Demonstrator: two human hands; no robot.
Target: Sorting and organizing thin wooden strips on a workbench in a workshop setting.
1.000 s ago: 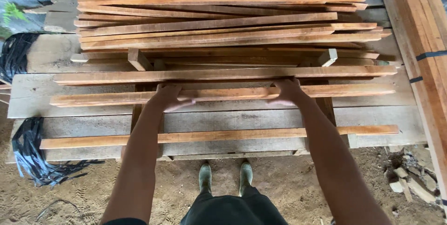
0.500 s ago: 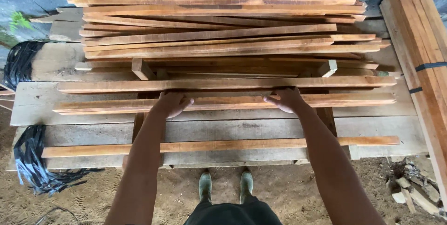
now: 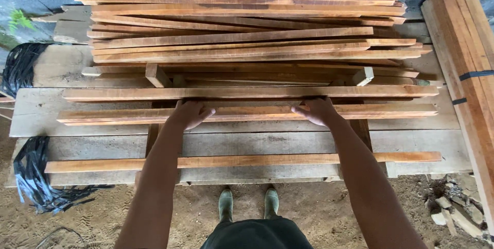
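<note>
**Both hands on a wooden slat at the front of the stack**

The left hand (image 3: 189, 114) and the right hand (image 3: 318, 111) rest palm down on the same long reddish wooden slat (image 3: 247, 113), which lies crosswise on grey planks (image 3: 411, 141). The fingers of both hands are spread a little and laid flat over the slat's top, with the fingertips reaching its far edge; the thumbs point inward toward each other. Whether the fingers curl over the far edge cannot be told.

Just beyond the fingertips lies a second slat (image 3: 247, 93), parallel to the first and close to it. Farther past the fingers rises a loose pile of slats (image 3: 242, 22). On the wrist side, nearer the person's body, a third slat (image 3: 242, 161) crosses beneath both forearms, well apart from the held one. Outward of the right hand's fingers stands a strapped bundle of boards (image 3: 465, 48). Outward of the left hand's fingers lie black plastic strips (image 3: 31, 177) on sandy ground (image 3: 319, 213).
</note>
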